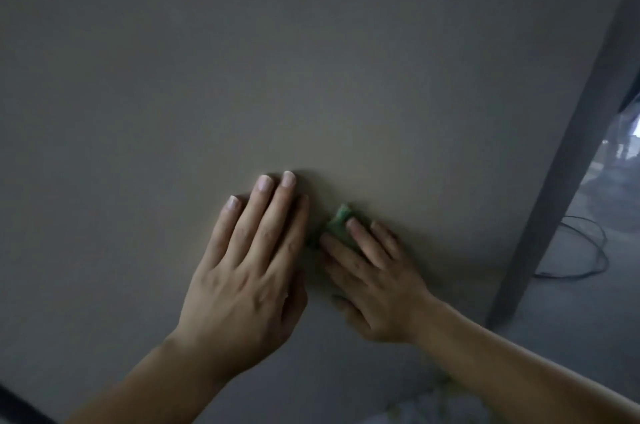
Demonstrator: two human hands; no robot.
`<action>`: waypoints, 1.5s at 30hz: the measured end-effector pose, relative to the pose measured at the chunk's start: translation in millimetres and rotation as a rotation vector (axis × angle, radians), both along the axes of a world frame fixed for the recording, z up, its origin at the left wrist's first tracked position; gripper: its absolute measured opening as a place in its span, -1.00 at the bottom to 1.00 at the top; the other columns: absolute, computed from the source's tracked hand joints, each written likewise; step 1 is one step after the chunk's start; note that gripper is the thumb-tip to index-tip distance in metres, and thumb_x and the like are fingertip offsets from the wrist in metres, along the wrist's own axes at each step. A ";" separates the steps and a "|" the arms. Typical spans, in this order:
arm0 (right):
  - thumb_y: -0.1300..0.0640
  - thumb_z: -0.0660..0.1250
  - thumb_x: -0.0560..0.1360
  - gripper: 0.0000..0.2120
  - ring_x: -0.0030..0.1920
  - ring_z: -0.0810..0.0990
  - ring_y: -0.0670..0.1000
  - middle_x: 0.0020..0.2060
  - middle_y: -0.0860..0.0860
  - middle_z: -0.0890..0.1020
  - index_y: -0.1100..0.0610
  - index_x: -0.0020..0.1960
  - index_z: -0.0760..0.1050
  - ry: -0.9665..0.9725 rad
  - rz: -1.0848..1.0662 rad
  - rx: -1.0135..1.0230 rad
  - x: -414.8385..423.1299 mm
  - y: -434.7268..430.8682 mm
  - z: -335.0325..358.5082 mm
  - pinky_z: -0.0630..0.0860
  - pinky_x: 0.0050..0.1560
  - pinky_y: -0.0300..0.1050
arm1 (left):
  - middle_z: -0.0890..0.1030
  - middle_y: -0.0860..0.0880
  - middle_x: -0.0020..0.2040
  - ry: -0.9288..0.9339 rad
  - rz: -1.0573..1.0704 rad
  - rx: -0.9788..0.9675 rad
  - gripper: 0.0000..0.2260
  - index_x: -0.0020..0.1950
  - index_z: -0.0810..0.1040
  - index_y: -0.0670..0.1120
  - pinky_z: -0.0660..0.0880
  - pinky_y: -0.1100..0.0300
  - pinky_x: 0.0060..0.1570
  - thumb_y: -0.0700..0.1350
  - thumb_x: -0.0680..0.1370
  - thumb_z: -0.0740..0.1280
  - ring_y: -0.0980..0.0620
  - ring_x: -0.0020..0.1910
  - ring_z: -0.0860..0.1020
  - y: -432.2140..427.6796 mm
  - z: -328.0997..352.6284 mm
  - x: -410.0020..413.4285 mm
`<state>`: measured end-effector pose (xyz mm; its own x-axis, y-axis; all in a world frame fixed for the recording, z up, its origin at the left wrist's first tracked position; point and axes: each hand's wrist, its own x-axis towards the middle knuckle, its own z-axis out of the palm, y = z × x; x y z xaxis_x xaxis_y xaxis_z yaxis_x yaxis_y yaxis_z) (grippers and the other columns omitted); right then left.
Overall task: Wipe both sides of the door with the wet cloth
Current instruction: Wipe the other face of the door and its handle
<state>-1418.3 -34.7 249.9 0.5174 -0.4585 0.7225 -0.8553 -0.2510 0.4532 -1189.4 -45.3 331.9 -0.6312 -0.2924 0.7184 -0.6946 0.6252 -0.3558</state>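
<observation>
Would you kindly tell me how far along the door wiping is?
Done: cannot tell; the dim door face shows no wet streaks. In hand: the right hand presses the green cloth on this face, the left hand flat beside it. Left: likely the rest of this face and the other side, which is out of view.

Item count, head view:

- Door [311,59]: 1 plain grey panel.
- Hands: 2, that is 1 left hand [242,267] and 1 right hand [377,285].
- Forearms: 2, both bare.
- Cloth [339,219]: 1, green, with only 1 corner showing.
- Cable [594,252]: 1, dark, looped on the floor at the right.
- Dark upright strip [571,146] along the door's right side: 1.
- Fingers on the left hand: 4 in view, plus part of 1 thumb.
- Fingers on the right hand: blurred, count not determinable.
</observation>
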 end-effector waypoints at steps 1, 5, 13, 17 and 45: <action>-0.11 0.22 0.58 -0.41 0.64 0.01 0.13 0.60 -0.01 0.17 0.06 0.55 0.26 0.119 0.009 0.026 -5.3 2.2 -18.2 -0.09 0.63 0.10 | 0.09 -0.21 0.66 -0.016 0.007 -0.006 -0.23 0.60 0.26 -0.25 -0.05 -0.11 0.62 -0.05 0.44 0.40 -0.19 0.66 0.01 -1.2 -0.2 1.0; -0.09 0.20 0.59 -0.43 0.59 0.10 0.11 0.57 -0.02 0.22 0.04 0.56 0.25 0.173 0.016 -0.047 -29.6 -1.5 -17.9 -0.07 0.63 0.05 | 0.07 -0.21 0.66 -0.021 0.029 -0.006 -0.23 0.60 0.26 -0.24 -0.06 -0.17 0.61 -0.04 0.44 0.39 -0.20 0.66 -0.01 -2.0 -6.5 -1.8; -0.12 0.02 0.65 -0.40 0.63 -0.13 0.24 0.59 0.15 0.07 0.22 0.56 0.15 -0.427 -0.053 -0.025 -8.3 1.1 -70.6 -0.05 0.60 0.25 | 0.10 -0.21 0.66 -0.134 0.007 0.002 -0.29 0.60 0.28 -0.22 -0.07 -0.20 0.60 -0.04 0.48 0.34 -0.19 0.66 0.01 2.6 -39.1 -27.4; -0.10 0.10 0.65 -0.46 0.65 -0.11 0.16 0.57 0.08 0.10 0.18 0.52 0.24 -0.386 -0.175 -0.010 -26.5 12.1 -136.5 -0.04 0.62 0.15 | 0.10 -0.21 0.66 -0.188 -0.002 -0.007 -0.31 0.60 0.28 -0.23 -0.08 -0.20 0.60 -0.05 0.50 0.32 -0.19 0.66 0.02 1.9 -50.7 -31.8; -0.17 -0.10 0.70 -0.29 0.62 -0.10 0.32 0.60 0.32 -0.07 0.35 0.60 -0.07 -1.283 -0.283 0.051 24.5 13.3 -226.8 -0.07 0.61 0.06 | 0.02 -0.21 0.68 -0.353 -0.066 0.085 -0.34 0.61 0.22 -0.23 -0.19 -0.22 0.58 0.00 0.56 0.23 -0.16 0.66 -0.14 0.0 -124.0 -65.9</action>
